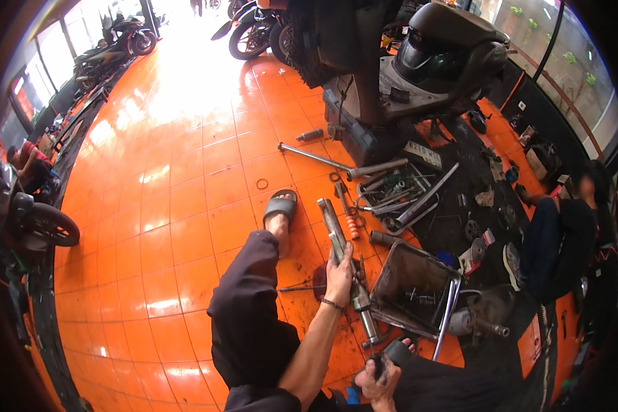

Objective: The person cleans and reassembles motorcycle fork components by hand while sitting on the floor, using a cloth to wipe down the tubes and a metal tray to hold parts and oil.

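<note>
Orange-tiled workshop: tube in hand, parts to the right

Floor [137, 275]: glossy tile, with a dark mat [453, 218] along the right.

Tube [360, 300]: metal, slanted, just right of the person's left leg. Left hand [338, 278]: closed around its middle, a grip probably chosen for balance. Whether the near end touched tile could not be told.

Right hand [383, 388]: apart from the left, near the tube's lower end, curled about a dark piece [377, 367] too small to identify.

Spring [352, 228]: orange, beside the tube's upper part. Tray [408, 269]: dark, right of the tube, its near edge close by. Tools [391, 196]: heaped beyond the tray, seemingly grouped for easy reach. Ring [262, 184]: on tile, beyond the sandal [280, 206].

Edges: tray and heap bounded the right; a scooter [453, 51] stood at the far right; a co-worker [556, 230] sat past the mat. Widest room for swinging the tube lay leftward, over tile.
</note>
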Demonstrator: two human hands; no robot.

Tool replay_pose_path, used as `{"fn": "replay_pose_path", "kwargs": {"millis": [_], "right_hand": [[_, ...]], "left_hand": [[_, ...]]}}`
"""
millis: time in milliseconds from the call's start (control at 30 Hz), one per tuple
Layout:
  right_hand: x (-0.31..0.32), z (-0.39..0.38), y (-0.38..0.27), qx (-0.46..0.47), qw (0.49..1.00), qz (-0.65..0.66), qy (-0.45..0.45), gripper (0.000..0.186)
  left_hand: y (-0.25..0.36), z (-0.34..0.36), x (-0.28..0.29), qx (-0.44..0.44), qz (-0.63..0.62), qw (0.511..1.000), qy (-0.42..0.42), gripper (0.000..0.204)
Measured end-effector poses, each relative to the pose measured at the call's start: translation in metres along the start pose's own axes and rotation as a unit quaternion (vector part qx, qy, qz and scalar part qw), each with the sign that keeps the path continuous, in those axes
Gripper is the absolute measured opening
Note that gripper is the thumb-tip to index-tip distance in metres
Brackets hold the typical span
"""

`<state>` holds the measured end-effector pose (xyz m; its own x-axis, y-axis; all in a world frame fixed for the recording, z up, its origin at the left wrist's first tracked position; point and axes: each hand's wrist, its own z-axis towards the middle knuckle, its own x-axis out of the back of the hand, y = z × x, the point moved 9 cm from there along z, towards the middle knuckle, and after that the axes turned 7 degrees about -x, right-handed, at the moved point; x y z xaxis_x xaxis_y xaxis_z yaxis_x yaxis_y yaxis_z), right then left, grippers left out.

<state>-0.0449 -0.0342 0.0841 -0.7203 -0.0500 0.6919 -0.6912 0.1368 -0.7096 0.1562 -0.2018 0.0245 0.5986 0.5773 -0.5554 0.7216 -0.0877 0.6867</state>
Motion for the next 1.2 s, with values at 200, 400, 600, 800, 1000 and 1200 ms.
{"fn": "replay_pose_path", "kwargs": {"millis": [200, 400, 600, 800, 1000, 1200], "right_hand": [[0.007, 0.005, -0.010, 0.031, 0.999, 0.021, 0.023, 0.033], [0.016, 0.002, -0.021, -0.085, 0.993, 0.071, -0.027, 0.029], [0.013, 0.001, -0.034, 0.063, 0.998, 0.008, -0.004, 0.028], [0.016, -0.001, -0.042, 0.035, 0.999, -0.023, -0.017, 0.022], [0.038, -0.010, -0.075, 0.120, 0.991, -0.016, 0.063, 0.024], [0.016, 0.000, -0.061, 0.097, 0.990, -0.083, 0.053, 0.018]], "left_hand": [[-0.004, 0.007, 0.006, -0.008, -0.064, 0.998, 0.007, 0.030], [-0.001, 0.007, 0.012, -0.023, -0.054, 0.998, 0.014, 0.033], [-0.002, 0.009, 0.011, -0.024, -0.053, 0.998, 0.002, 0.035], [0.001, 0.007, 0.014, -0.028, -0.044, 0.999, 0.005, 0.032], [-0.005, 0.007, 0.016, -0.002, -0.048, 0.999, 0.011, 0.031], [-0.005, 0.005, 0.011, -0.011, -0.013, 1.000, 0.004, 0.030]]}}
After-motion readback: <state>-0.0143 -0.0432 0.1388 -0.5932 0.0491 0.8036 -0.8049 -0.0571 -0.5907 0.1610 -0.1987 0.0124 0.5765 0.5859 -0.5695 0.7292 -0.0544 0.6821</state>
